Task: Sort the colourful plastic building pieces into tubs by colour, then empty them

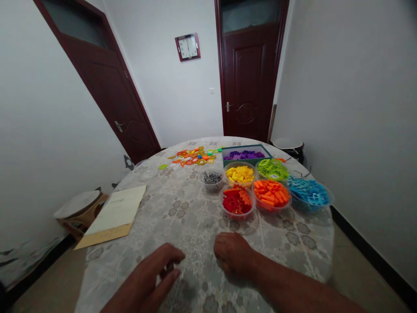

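Note:
My left hand (158, 274) hovers above the near part of the tablecloth, thumb and fingers apart, with nothing between them. To its right, my right hand (233, 256) is closed in a loose fist, knuckles up. Its curled fingers hide whatever they may hold. Just beyond that fist stands a clear bowl of red pieces (237, 202), with a bowl of orange tube-shaped pieces (271, 194) beside it. Behind these are a bowl of yellow pieces (240, 174) and a smaller bowl of dark grey pieces (211, 178). Neither hand touches a bowl.
Blue pieces (309, 191) and green pieces (273, 168) fill bowls at the right. A box (247, 163) of purple pieces stands behind. Loose colourful pieces (193, 157) lie at the table's far side. A paper sheet on cardboard (112, 213) overhangs the left edge, near a stool (78, 204).

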Action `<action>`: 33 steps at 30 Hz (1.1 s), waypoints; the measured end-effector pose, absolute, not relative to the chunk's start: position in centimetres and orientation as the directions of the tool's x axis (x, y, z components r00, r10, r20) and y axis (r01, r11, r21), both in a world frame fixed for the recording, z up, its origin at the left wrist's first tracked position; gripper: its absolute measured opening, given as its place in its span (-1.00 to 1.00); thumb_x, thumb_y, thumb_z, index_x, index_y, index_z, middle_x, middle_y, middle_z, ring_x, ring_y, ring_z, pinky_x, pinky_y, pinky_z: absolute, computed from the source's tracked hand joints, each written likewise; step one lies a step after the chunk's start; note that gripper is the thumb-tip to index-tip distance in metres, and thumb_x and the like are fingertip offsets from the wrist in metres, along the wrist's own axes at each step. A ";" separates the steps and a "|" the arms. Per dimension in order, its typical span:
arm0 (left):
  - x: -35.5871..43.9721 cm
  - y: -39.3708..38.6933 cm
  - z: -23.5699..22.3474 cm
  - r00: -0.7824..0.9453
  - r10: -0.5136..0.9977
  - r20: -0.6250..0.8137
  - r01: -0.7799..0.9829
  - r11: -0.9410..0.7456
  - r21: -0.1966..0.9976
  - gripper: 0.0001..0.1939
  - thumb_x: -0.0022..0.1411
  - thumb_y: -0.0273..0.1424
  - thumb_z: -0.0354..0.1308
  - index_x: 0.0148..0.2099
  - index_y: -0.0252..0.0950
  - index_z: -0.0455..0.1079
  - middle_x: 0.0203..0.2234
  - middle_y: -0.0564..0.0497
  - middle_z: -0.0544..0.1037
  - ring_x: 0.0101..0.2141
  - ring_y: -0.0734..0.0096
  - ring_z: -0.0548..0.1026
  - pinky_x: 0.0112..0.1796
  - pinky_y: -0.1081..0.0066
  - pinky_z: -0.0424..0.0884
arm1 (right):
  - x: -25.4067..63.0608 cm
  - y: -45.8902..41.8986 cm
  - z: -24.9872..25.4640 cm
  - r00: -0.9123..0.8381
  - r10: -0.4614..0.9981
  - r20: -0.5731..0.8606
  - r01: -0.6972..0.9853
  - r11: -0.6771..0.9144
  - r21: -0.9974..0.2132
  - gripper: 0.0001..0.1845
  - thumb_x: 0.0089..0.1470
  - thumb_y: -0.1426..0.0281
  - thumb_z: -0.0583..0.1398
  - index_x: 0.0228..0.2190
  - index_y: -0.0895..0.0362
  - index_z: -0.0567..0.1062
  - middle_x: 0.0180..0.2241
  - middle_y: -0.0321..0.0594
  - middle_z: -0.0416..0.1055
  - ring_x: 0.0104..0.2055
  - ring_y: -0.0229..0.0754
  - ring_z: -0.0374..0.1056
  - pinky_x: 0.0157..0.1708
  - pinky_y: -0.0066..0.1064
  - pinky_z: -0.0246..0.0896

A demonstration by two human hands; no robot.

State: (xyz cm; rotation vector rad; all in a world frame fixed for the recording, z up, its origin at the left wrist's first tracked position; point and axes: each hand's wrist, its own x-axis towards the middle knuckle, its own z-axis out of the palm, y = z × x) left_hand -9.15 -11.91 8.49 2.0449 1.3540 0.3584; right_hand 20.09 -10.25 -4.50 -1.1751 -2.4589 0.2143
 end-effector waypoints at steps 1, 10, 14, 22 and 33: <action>-8.0 -10.2 8.4 0.453 0.889 -0.064 0.698 -0.309 0.646 -0.73 0.36 -0.09 0.14 0.02 0.05 0.54 -0.09 -0.04 0.62 -0.14 0.13 0.56 -0.06 0.15 0.54 | 20.1 -10.3 -4.6 -0.557 0.776 0.296 0.713 0.630 -0.308 -0.91 -0.09 0.50 0.20 -0.44 0.11 0.40 -0.38 -0.23 0.44 -0.36 -0.19 0.25 -0.40 -0.35 -0.03; -0.4 3.1 2.8 0.429 0.857 0.286 0.614 -0.509 0.603 -0.45 0.35 -0.30 0.10 0.35 -0.16 0.28 -0.02 -0.12 0.58 -0.29 0.33 0.56 -0.11 0.20 0.56 | 19.9 -10.7 -5.0 -0.572 0.764 0.299 0.703 0.644 -0.302 -0.88 -0.04 0.52 0.23 -0.41 0.10 0.40 -0.36 -0.23 0.46 -0.37 -0.20 0.25 -0.42 -0.35 -0.10; 1.2 7.1 1.1 0.411 0.853 0.321 0.683 -0.522 0.511 -0.38 0.38 -0.33 0.11 0.44 -0.19 0.19 0.00 -0.14 0.56 -0.26 0.30 0.56 -0.07 0.20 0.51 | 19.9 -10.8 -5.6 -0.589 0.754 0.293 0.707 0.655 -0.265 -0.88 -0.02 0.50 0.24 -0.39 0.09 0.41 -0.36 -0.23 0.47 -0.37 -0.18 0.27 -0.42 -0.34 -0.05; 3.6 11.3 0.8 0.428 0.858 0.286 0.809 -0.504 0.302 -0.46 0.41 -0.35 0.14 0.39 -0.14 0.28 0.03 -0.15 0.54 0.00 0.13 0.55 -0.04 0.29 0.44 | 18.7 -9.0 -2.9 -0.616 0.785 0.062 0.761 0.613 -0.213 -0.89 0.03 0.39 0.29 -0.32 0.10 0.51 -0.34 -0.20 0.53 -0.43 -0.19 0.34 -0.48 -0.38 0.05; 3.1 11.4 0.2 0.436 0.809 0.394 0.756 -0.567 0.329 -0.76 0.46 -0.28 0.14 0.10 -0.17 0.47 0.01 -0.13 0.58 0.02 0.16 0.55 -0.02 0.31 0.42 | 13.0 -5.0 -4.4 -0.633 0.724 0.276 0.635 0.689 -0.349 -0.92 -0.07 0.46 0.24 -0.41 0.11 0.49 -0.38 -0.25 0.49 -0.41 -0.21 0.32 -0.44 -0.43 0.09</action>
